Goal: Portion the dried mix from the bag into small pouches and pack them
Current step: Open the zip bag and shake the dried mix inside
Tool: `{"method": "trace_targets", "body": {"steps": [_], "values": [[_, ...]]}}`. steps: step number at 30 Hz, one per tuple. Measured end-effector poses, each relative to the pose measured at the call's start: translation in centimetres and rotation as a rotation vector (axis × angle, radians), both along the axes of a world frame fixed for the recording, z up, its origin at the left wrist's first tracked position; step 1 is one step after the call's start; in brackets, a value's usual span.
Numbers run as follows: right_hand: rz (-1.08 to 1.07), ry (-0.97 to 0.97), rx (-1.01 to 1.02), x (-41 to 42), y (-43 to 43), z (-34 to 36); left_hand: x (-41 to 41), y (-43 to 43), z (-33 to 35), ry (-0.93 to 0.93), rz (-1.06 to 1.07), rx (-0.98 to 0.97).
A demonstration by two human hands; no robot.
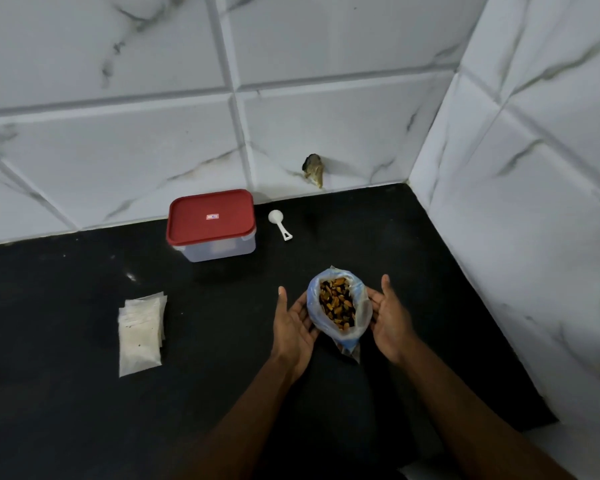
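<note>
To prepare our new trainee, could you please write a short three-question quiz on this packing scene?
1. Fill in: the stack of pouches lies to the ___ of the open bag.
2. True or false: the container has its red lid on.
3. Where is the white scoop? A) in the bag B) on the counter, right of the container C) on the pouches

Key: 1 left; 2 true; 3 B.
</note>
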State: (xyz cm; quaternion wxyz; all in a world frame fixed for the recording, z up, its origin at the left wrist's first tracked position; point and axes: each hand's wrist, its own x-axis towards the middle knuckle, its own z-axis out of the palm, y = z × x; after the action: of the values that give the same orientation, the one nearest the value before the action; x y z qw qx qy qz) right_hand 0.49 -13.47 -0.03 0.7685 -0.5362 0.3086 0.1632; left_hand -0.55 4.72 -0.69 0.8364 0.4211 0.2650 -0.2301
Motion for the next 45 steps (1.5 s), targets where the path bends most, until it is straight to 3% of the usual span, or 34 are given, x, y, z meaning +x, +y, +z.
{"method": "trace_targets", "body": {"steps": [15,35,37,39,43,45], "values": [[-0.053,0.006,-0.004,2.8,-5.2,-1.0,2.4,-5.7,-0.1,-0.014,-0.017,-0.013],[-0.026,0.015,-0.132,3.5,-6.1,-3.1,2.8,-6.1,-0.4,-0.011,-0.015,0.025],[-0.009,0.012,-0.215,3.4,-5.7,-2.8,2.8,-6.1,-0.3,-0.026,-0.029,0.059],[-0.004,-0.043,-0.421,3.2,-5.1,-2.0,2.9,-6.0,-0.3,-0.041,-0.044,0.131],[0.05,-0.48,-0.916,2.3,-4.2,-0.7,2.9,-5.3,-1.1,-0.159,-0.091,0.451],[0.136,-0.63,-1.034,2.4,-3.7,-0.8,2.8,-4.6,-0.9,-0.236,-0.114,0.581]]}}
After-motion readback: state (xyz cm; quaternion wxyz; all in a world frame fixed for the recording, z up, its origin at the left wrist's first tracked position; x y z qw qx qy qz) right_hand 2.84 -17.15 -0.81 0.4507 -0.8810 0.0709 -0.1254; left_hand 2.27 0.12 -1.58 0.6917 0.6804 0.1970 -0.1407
